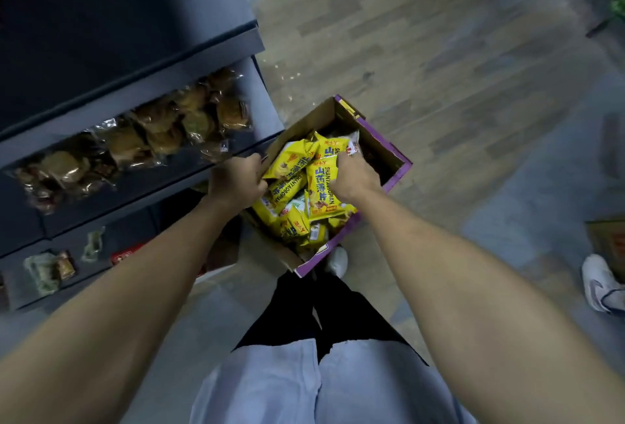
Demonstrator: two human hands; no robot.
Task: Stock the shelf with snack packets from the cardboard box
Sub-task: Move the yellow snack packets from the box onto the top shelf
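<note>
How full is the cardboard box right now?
Partly full. The cardboard box is open and yellow snack packets are heaped at its near end, while its far corner looks dark and bare. Depth of the heap: cannot tell.

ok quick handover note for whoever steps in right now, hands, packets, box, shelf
Left hand: closed on the near-left wall of the brown cardboard box with purple edges, at the yellow snack packets.
Right hand: inside the box, fingers gripping a yellow packet.
Box sits on the floor beside the dark grey shelf unit, half full or more.
Shelf tier nearest the box holds clear-wrapped brown pastries; no yellow packets visible on it.
Done: nothing yellow visibly shelved. Left: lift handfuls out and stock the shelf.
</note>
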